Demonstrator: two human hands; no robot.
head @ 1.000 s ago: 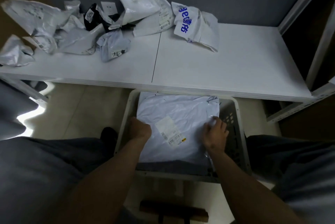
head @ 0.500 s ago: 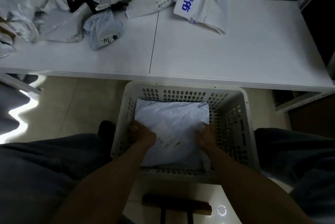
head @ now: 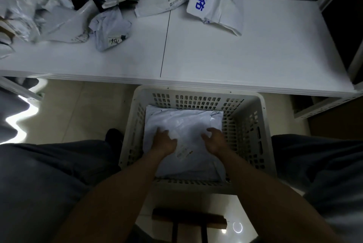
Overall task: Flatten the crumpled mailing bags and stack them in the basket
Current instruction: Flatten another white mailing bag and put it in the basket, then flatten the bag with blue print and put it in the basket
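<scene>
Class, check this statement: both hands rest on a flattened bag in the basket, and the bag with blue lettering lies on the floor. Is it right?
Not quite. The head view shows the bag with blue lettering lying on the table, not the floor. The rest holds: the left hand and right hand rest on a flattened bag in the basket.

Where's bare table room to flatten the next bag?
White table: bare right of the black seam, nearer than the blue-printed white bag; also a front strip left of the seam. Far left is crowded with crumpled grey-white mailing bags.
</scene>
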